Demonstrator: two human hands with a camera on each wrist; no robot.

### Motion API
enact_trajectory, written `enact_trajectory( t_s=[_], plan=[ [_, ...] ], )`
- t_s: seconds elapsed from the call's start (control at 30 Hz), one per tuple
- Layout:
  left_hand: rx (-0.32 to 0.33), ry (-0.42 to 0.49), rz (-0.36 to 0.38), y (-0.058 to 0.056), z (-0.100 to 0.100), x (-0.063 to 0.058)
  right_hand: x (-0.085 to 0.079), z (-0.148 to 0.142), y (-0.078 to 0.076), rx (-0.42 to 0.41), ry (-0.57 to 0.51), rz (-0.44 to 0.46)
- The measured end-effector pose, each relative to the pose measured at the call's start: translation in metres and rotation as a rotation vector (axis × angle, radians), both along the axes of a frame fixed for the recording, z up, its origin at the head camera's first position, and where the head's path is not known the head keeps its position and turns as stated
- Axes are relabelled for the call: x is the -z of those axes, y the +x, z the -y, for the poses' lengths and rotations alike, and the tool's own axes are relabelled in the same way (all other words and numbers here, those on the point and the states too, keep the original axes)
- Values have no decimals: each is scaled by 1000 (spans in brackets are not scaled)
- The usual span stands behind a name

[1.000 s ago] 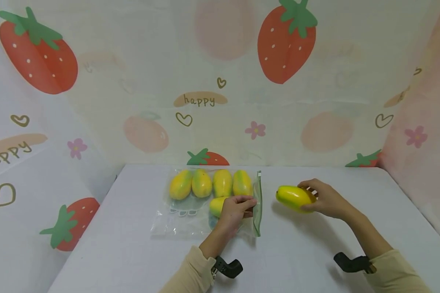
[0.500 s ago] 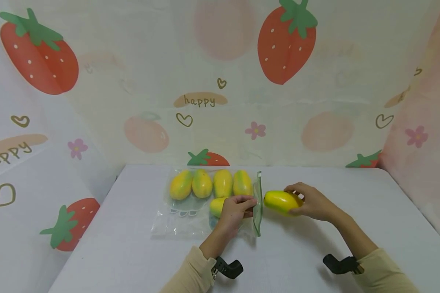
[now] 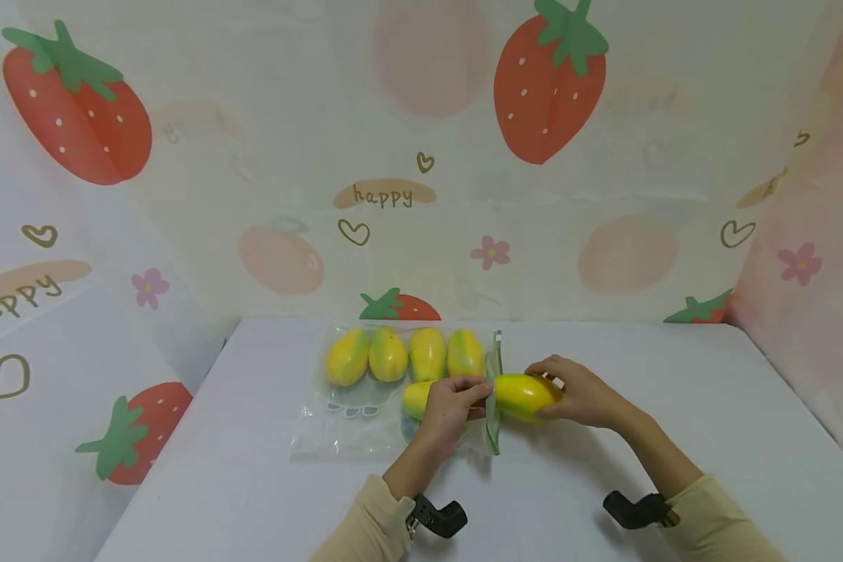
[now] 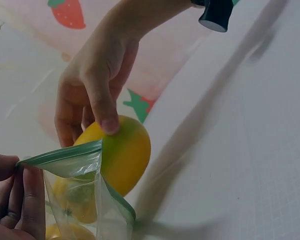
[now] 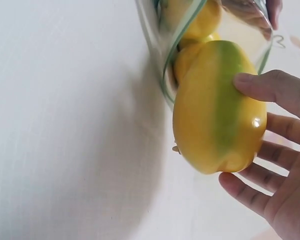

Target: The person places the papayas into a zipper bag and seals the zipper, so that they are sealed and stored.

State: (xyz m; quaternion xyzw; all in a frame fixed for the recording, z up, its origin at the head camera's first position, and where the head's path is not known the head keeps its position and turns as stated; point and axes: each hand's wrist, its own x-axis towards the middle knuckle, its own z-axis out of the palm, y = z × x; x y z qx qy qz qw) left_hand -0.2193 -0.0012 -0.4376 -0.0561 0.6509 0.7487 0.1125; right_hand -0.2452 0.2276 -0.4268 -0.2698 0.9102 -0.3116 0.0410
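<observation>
A clear zip bag (image 3: 365,441) with a green zip edge lies flat on the table, its mouth to the right. Several yellow-green papayas (image 3: 427,353) lie inside. My left hand (image 3: 449,410) pinches the upper lip of the bag's mouth (image 4: 65,157) between thumb and fingers, holding it raised. My right hand (image 3: 586,394) grips one papaya (image 5: 215,110) by its rear end, thumb on the green stripe. That papaya's front end is at the bag's mouth, seen through the film in the left wrist view. My left hand partly covers another papaya (image 3: 416,400) in the bag.
A white-covered table (image 3: 204,484) carries everything. Behind it hangs a strawberry-print cloth (image 3: 548,257), which also runs along the sides. A black wrist camera (image 3: 439,517) sits on the left wrist, another camera (image 3: 635,511) on the right.
My right hand has moved left and slightly nearer with its papaya, from well right of the bag up to its mouth. The left hand has stayed put on the bag's edge.
</observation>
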Motion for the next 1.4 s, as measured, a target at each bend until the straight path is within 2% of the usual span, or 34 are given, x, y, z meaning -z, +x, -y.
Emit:
enact_trajectory(
  t_s=[0.47, 0.87, 1.03, 1.2, 1.4],
  plan=[
    [6, 11, -9, 1, -1, -2, 5, 19, 0, -41, 4, 24],
    [7, -9, -13, 0, -3, -1, 11, 32, 1, -40, -37, 78],
    [10, -7, -22, 0, -3, 0, 14, 36, -1, -28, -54, 64],
    [9, 3, -38, 1, -4, 0, 16, 39, 0, -50, -117, 67],
    [0, 21, -39, 2, -5, -1, 21, 39, 0, -67, -253, 172]
  ],
)
